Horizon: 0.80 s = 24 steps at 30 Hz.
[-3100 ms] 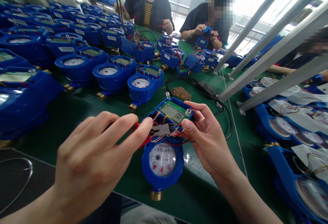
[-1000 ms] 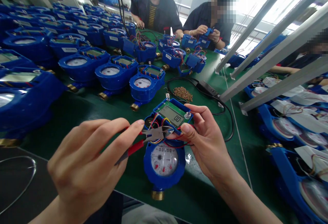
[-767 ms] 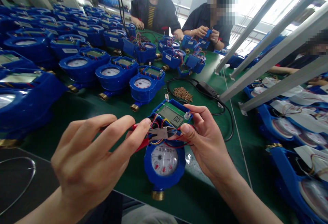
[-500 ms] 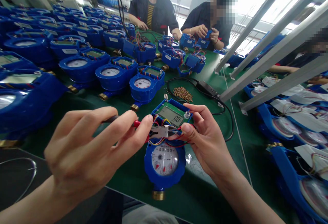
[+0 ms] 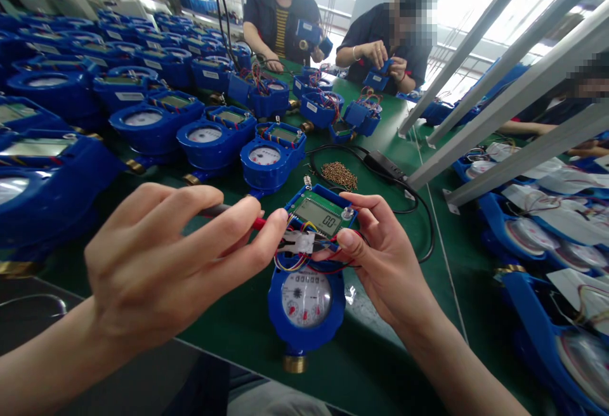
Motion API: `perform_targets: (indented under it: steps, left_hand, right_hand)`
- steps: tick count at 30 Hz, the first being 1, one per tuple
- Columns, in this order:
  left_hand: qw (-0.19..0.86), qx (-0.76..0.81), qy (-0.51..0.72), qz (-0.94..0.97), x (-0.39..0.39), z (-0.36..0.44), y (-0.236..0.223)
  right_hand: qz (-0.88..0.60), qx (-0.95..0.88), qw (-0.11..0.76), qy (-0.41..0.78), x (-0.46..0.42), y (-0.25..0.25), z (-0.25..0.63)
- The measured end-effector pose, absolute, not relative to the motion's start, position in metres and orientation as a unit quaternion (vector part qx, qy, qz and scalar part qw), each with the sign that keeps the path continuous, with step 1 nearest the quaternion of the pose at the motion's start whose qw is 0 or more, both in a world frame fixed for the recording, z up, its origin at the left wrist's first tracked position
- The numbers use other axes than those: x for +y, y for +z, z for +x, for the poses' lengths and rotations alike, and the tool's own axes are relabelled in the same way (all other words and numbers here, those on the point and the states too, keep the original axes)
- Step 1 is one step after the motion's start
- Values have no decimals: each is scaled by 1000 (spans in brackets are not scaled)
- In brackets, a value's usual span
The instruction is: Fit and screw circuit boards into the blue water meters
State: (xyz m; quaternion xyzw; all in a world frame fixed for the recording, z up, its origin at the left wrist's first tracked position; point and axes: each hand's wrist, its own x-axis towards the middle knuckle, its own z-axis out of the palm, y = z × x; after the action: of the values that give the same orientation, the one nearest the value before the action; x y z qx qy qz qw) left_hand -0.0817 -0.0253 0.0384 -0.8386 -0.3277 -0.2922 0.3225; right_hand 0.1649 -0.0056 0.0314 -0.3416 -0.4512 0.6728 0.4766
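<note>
Apparently midway: your left hand (image 5: 183, 257), fingers (image 5: 264, 245) clenched round pliers (image 5: 303, 242), is at the blue meter (image 5: 307, 299) between your hands — wires (image 5: 310, 227) exposed and untidy, display (image 5: 314, 214) already showing digits — while your right hand (image 5: 380, 245) grasps its display end.

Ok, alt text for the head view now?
The left hand holds red-handled pliers among the wires of a blue water meter, and the right hand grips it beside the LCD. Beyond, the green table bears small brass-coloured parts and rows of blue meters; two co-workers are opposite.
</note>
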Motion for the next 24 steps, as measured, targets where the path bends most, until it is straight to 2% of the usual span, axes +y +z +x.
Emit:
perform_targets:
  steps: [12,21,24]
  left_hand:
    - [271,-378,-274,-842,-29,-79,38]
    - [196,-410,-275,-847,-34,-77,36]
    - [128,-426,-299,-844,-35,-74,34]
  right_hand:
    - [-363,-453,480,658,-6,32,163]
    - [-359,-454,486,655,-5,32,162]
    - [-349,-456,492,654,-6,33,161]
